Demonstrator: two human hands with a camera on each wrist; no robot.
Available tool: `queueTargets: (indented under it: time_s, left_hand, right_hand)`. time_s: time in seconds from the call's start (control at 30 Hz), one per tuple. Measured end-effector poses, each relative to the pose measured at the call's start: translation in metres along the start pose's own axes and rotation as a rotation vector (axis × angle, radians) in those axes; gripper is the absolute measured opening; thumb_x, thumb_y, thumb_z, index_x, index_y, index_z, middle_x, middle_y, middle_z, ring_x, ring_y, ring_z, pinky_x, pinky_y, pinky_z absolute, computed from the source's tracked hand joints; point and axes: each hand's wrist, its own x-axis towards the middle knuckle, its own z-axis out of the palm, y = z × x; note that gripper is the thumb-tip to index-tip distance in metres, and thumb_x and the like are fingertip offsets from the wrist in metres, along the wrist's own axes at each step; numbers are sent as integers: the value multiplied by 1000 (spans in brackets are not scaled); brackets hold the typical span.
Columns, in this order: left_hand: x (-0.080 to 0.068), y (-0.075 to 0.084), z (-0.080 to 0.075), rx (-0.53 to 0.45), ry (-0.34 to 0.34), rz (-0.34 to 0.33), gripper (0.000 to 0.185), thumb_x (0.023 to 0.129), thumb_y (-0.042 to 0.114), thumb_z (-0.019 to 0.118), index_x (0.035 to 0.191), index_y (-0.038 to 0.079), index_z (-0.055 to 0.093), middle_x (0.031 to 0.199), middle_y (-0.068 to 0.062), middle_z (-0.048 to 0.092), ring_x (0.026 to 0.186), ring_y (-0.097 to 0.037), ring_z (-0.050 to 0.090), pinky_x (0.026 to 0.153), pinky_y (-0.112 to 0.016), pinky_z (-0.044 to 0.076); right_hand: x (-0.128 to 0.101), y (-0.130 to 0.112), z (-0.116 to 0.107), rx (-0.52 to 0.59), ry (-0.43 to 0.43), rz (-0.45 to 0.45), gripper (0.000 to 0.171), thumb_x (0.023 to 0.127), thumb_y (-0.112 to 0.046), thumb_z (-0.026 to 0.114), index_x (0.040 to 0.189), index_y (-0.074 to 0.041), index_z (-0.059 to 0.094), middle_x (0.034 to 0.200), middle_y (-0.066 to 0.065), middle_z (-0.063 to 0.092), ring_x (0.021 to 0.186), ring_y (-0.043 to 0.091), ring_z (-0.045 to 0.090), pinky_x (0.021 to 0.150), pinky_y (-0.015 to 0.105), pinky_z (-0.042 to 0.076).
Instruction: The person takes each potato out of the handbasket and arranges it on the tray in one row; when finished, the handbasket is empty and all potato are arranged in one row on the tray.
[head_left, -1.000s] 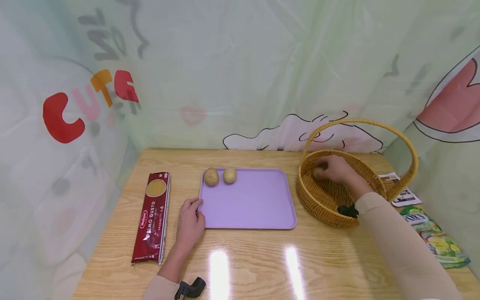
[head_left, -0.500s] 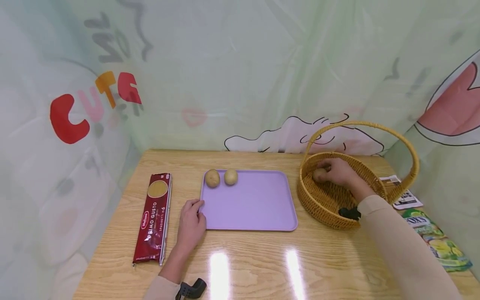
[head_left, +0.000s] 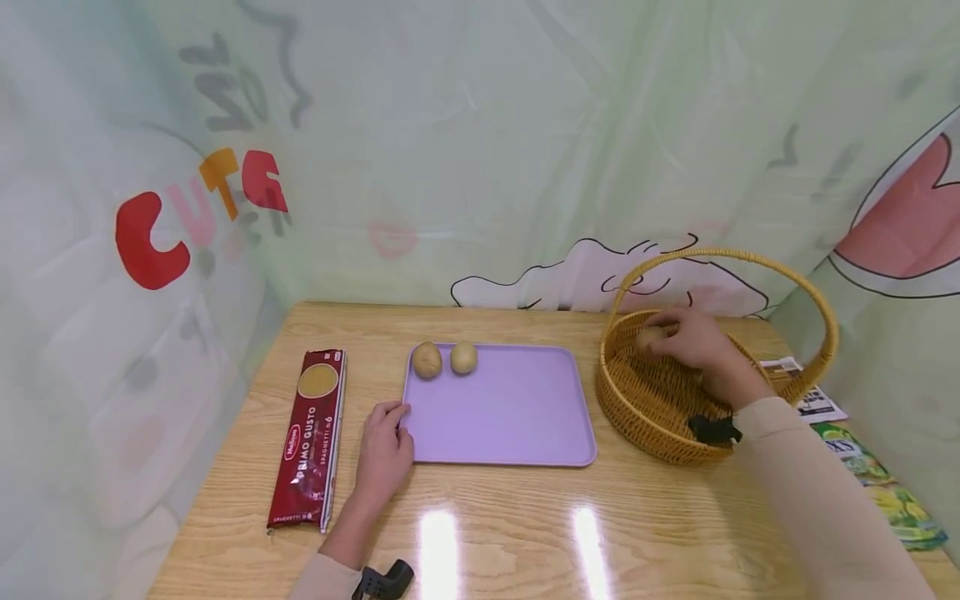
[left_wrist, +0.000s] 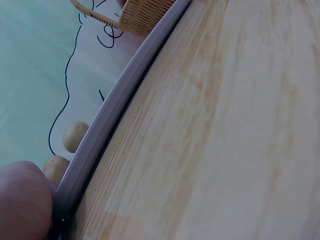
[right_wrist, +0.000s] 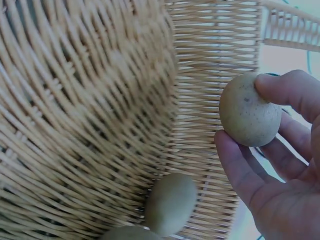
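My right hand (head_left: 697, 337) pinches a potato (right_wrist: 250, 110) between thumb and fingers, inside the wicker basket (head_left: 633, 417) near its far left wall. In the right wrist view, the potato is off the basket floor, while another potato (right_wrist: 171, 204) and part of a third one (right_wrist: 131, 234) lie lower in the basket. My left hand (head_left: 386, 450) rests at the left edge of the lilac tray (head_left: 502, 417), fingers and thumb touching its rim. Two potatoes, a browner one (head_left: 427, 360) and a paler one (head_left: 463, 357), sit in the tray's far left corner.
A red spaghetti packet (head_left: 307, 442) lies left of the tray. The basket's tall handle (head_left: 720, 252) arches over the right forearm. At the right edge lie a green Fox's bag (head_left: 892, 500) and a white-and-brown packet (head_left: 821, 407). A printed curtain (head_left: 480, 150) closes off the back.
My right hand has lifted the potato up from the basket floor and shifted slightly right. The left hand stays on the tray's edge. The head view has tilted slightly.
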Motion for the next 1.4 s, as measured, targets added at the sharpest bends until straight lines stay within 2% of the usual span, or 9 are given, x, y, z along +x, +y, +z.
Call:
queueTargets:
  time_s: [0.2,0.33,0.63,0.87,1.07,1.4]
  left_hand:
    - [0,-1,0,1,5,10,34,83,-8,57,116,-7,66,118,-18,59,113,-36,54,100,-48,44]
    - [-1,-1,0,7,11,15,34,82,-8,58,115,-7,67,118,-18,59,112,-36,54,99,-48,44]
    - [-1,-1,0,8,5,6,34,83,-8,58,116,-6,66,119,-17,59,113,-35,54,99,-47,45]
    - [-1,1,-1,2,-3,-7,34,84,-7,57,117,-6,66,120,-17,58,114,-35,53,99,-47,45]
    - [-2,0,-1,0,-10,-21,34,85,-7,57,118,-5,66,121,-16,58,114,-34,53,99,-46,45]
    - [-1,0,-1,7,-21,-31,35,85,-6,56,119,-4,66,122,-15,58,115,-33,53,101,-45,44]
  right_hand:
    - [-9,-11,-8,-130,34,-98,55,85,-28,74,130,-1,56,120,28,55,106,40,54,79,45,50]
    - [-16,-18,-9,-168,61,-146,54,85,-29,74,129,-1,58,118,29,58,106,41,57,80,47,50]
    - [-37,-38,-4,-120,89,-204,55,84,-38,75,127,-5,62,124,23,58,110,40,56,84,50,50]
    - [-46,-65,5,-33,97,-218,53,82,-33,78,126,-8,64,129,13,58,110,32,55,83,43,49]
    - [-41,-81,14,-48,84,-312,47,82,-27,79,123,-8,65,134,13,54,108,36,59,78,41,53]
    - [-27,-99,33,-21,65,-328,45,79,-25,82,119,-13,67,119,8,62,105,29,61,75,37,55]
